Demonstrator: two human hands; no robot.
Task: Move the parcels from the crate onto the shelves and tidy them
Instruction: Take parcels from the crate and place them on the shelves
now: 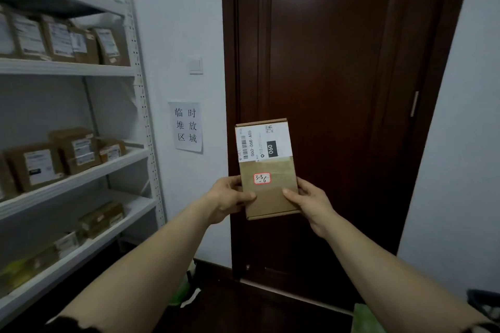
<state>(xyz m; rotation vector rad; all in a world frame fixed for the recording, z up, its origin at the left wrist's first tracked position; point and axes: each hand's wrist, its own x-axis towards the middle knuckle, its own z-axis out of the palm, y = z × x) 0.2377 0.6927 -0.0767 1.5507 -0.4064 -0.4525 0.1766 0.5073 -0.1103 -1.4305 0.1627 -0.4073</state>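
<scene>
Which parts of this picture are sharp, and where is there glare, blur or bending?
Head view: the parcel, gripped by the left hand and right hand, is sharp, its labels readable. Head view: glare sits on the upper door. Head view: the shelf parcels at the left edge look blurred, and the shelf post bows.

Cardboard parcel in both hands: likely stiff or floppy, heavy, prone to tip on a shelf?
Probably stiff: the cardboard parcel shows flat faces and straight edges though gripped only near its lower end by the left hand and right hand. Likely light: thumbs and fingers alone hold it upright. It looks thin, so it may tip if stood on edge.
</scene>
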